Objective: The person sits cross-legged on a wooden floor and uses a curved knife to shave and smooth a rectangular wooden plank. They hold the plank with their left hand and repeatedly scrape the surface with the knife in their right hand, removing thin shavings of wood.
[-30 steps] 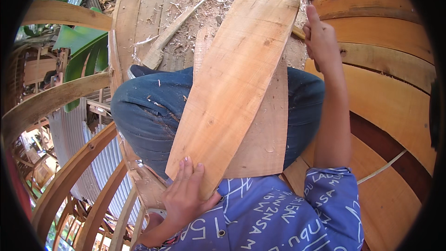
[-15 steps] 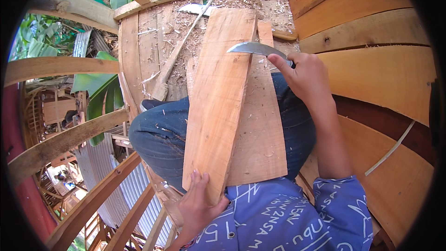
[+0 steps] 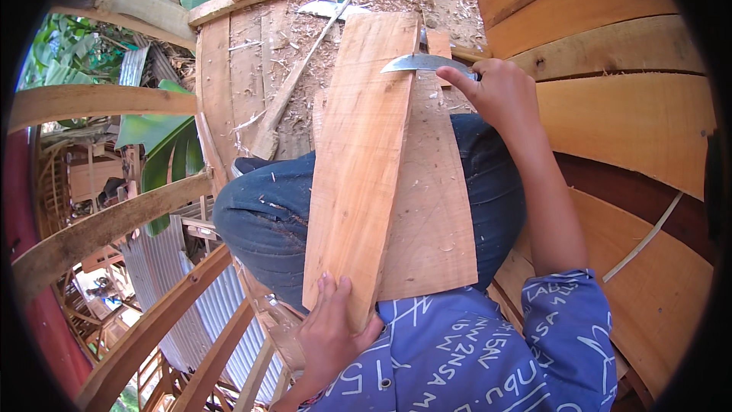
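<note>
Since half a second ago, your right hand (image 3: 499,91) has drawn the curved steel knife blade (image 3: 418,63) a little further in over the long, pale orange wooden plank (image 3: 362,160), and your view has dipped slightly; a second ago that hand was raised high at the plank's far corner.

Now the plank lies lengthwise across your lap, running from your belly out toward the floor of wooden boards littered with shavings (image 3: 252,61). It rests tilted on a second, wider wooden board (image 3: 431,214) that lies under it across your blue-jeaned thighs (image 3: 263,217).

Your left hand (image 3: 332,332) has its grip on the plank's near end: the fingers lie pressed flat on the top face, with the thumb hooked round the lower right edge, so the wood is pinched between them. Your right hand's grip is closed round the knife's handle, which is hidden inside the fist; the blade sticks out to the left, and its tip lies on or just above the plank's right edge near the far end. I cannot tell whether the steel is touching the wood.

So the plank spans the whole stretch between your two grips, one at each end. A long wooden stick (image 3: 301,76) lies slantwise on the floor beyond your left knee. Curved wooden hull planks (image 3: 610,107) rise on your right.
</note>
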Demonstrator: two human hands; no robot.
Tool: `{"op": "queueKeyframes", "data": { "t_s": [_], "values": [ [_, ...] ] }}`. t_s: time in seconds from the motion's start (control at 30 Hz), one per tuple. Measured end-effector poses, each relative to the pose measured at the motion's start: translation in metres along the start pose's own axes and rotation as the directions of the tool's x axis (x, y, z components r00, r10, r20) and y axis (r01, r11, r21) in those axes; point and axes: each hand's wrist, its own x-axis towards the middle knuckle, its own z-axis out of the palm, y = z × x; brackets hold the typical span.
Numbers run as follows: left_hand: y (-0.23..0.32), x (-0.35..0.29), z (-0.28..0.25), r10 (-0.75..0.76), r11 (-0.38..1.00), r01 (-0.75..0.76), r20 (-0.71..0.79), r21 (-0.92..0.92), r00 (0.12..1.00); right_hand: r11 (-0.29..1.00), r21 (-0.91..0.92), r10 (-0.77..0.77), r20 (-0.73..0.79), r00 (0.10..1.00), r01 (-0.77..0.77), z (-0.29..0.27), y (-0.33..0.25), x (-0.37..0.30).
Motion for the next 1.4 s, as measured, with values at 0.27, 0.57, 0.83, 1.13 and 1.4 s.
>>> {"op": "queueKeyframes", "data": {
  "t_s": [0.27,0.57,0.83,1.13,1.4],
  "values": [
    [0.003,0.002,-0.005,-0.066,0.998,0.066,0.039,0.007,0.997,0.998,0.047,0.033,-0.033,0.999,-0.031,0.011,-0.003,0.017],
    [0.005,-0.001,0.002,-0.09,0.995,0.09,0.007,-0.035,0.996,0.924,0.216,0.318,0.02,0.948,-0.314,0.002,0.014,0.036],
    [-0.002,0.003,-0.037,-0.293,0.897,0.329,0.159,-0.297,0.943,0.709,0.672,0.328,-0.047,0.944,-0.213,0.062,0.028,0.032],
    [-0.005,0.015,-0.072,-0.411,0.871,0.387,-0.016,-0.303,0.912,0.643,0.755,0.143,0.046,0.989,-0.128,0.068,0.001,0.034],
    [-0.014,0.009,-0.062,-0.403,0.911,0.387,-0.106,-0.142,0.909,0.686,0.724,0.023,0.074,0.997,-0.07,0.102,0.003,0.047]
  ]
}}
